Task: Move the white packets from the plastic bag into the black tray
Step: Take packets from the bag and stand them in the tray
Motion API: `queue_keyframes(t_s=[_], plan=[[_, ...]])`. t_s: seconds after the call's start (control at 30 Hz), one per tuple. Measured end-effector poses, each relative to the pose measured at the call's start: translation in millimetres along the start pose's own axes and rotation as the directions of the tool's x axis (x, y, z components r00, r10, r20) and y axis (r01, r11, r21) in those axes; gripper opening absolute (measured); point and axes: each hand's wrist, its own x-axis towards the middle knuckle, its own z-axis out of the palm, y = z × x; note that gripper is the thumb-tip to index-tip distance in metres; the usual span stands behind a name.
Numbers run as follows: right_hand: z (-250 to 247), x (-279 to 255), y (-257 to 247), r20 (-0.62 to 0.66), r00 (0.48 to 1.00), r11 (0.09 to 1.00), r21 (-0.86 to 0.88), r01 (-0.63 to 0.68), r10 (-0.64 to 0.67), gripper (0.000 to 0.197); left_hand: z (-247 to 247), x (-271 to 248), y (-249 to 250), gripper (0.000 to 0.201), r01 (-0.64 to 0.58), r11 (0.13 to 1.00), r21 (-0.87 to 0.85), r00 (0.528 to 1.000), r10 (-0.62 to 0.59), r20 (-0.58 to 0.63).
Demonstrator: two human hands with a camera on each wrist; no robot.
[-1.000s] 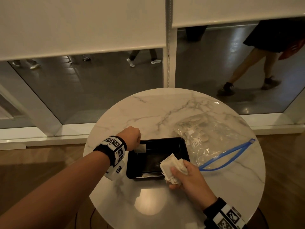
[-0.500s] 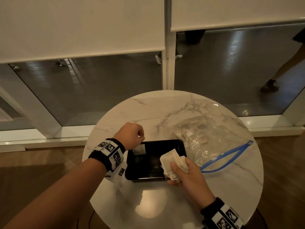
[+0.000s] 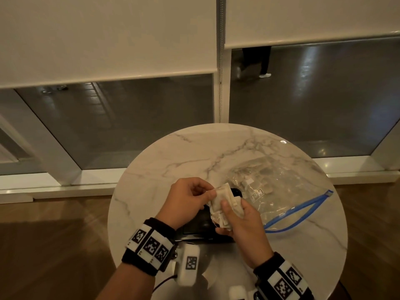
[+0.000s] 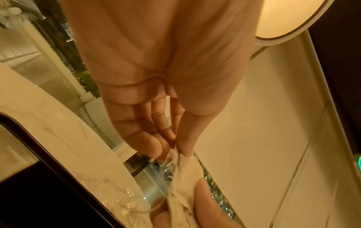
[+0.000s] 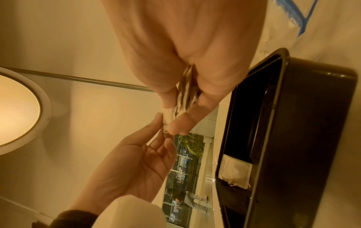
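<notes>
Dim warm light; ceiling lamp glare; wrist views blurred, edges warped.

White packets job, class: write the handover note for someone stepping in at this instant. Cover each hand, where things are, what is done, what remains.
Right hand grips a stack of white packets above the black tray.
Left hand pinches the stack's top packet.
One packet lies in the tray.
Plastic bag lies open on the marble table, right of the tray, more packets inside.
Left: place the held packets, then empty the bag.
</notes>
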Motion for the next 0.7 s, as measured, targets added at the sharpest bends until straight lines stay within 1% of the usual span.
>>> queue_keyframes(t_s=[0.07,0.2,0.37,0.47,0.63,0.7], plan=[[0.5,1.0,0.2,0.010,1.000,1.000,-0.008,-0.006,0.007,0.021,-0.5,-0.4,-2.8,0.004,-0.003,1.000,0.008,1.000,0.003,-0.021],[1.2,2.3,0.8,0.018,1.000,1.000,-0.023,-0.009,0.010,0.019,-3.9,-1.0,-7.3,0.004,0.008,1.000,0.013,1.000,-0.008,-0.006],[2.7,0.4,2.2,-0.003,1.000,1.000,-0.029,0.005,-0.005,0.021,-7.6,-2.2,-10.1,0.014,0.013,1.000,0.023,1.000,-0.014,0.018],[1.2,0.5,2.9,-0.018,1.000,1.000,-0.022,0.002,-0.002,0.021,-11.2,-0.9,-13.4,0.019,0.024,0.999,0.035,1.000,-0.024,0.014],[-1.5,0.1,3.9,-0.044,0.999,1.000,-0.017,-0.008,0.007,0.019,-19.3,-0.4,-13.8,0.014,0.050,0.998,0.045,0.999,-0.050,-0.002],[-3.5,0.9,3.6,-0.062,0.998,1.000,-0.016,-0.004,0.003,0.018,-28.0,0.5,-16.3,0.011,0.048,0.995,0.086,0.998,-0.045,-0.038]])
